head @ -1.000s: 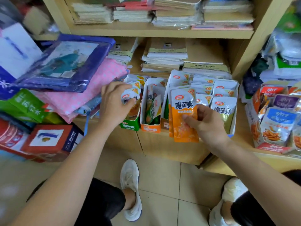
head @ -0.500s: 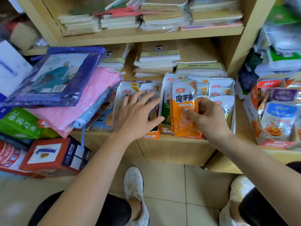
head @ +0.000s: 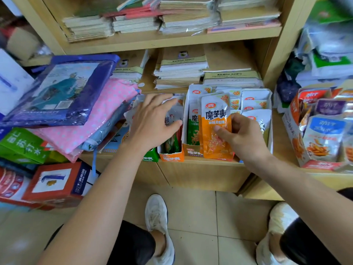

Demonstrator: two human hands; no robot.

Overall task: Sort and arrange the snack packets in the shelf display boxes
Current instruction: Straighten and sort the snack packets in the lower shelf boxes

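Shelf edge (head: 200, 170) of a wooden shop unit, seen from above, two bare arms reaching in.

Hidden under the left hand (head: 152, 119): most of the two leftmost display boxes, with only the green box front (head: 150, 158) and the orange box front (head: 172, 157) showing below the wrist, plus slivers of white packets between the fingers. Left fingers straight and spread, gripping nothing; contact with the packets beneath impossible to confirm. Behind the orange packet (head: 215, 119): a green packet (head: 193, 129), only its left strip visible, and overlapping white packet tops inside the white box (head: 185, 115), count unclear. Red-fronted box (head: 321, 165) of other snacks cut off by the right edge. Fine print everywhere too small to read.

Orange packet pinched in the right hand (head: 242, 138), thumb on the printed face, curled fingers behind its right edge. Held upright just in front of the white box, long axis vertical, sealed top up, face toward the camera, lower end near the shelf edge; touching the shelf or not, unclear.

Readable on it: a red oval logo, large dark characters 魔芋爽, a yellow corner flash with "20". Lower half orange and see-through. Same first character 魔 on the green packet. On the green carton (head: 21, 146) at far left, 苏打水. On a blue packet (head: 324, 136) in the red-fronted box, 劲仔. Stacked notebooks (head: 181, 73) behind the boxes, cover text blurred.
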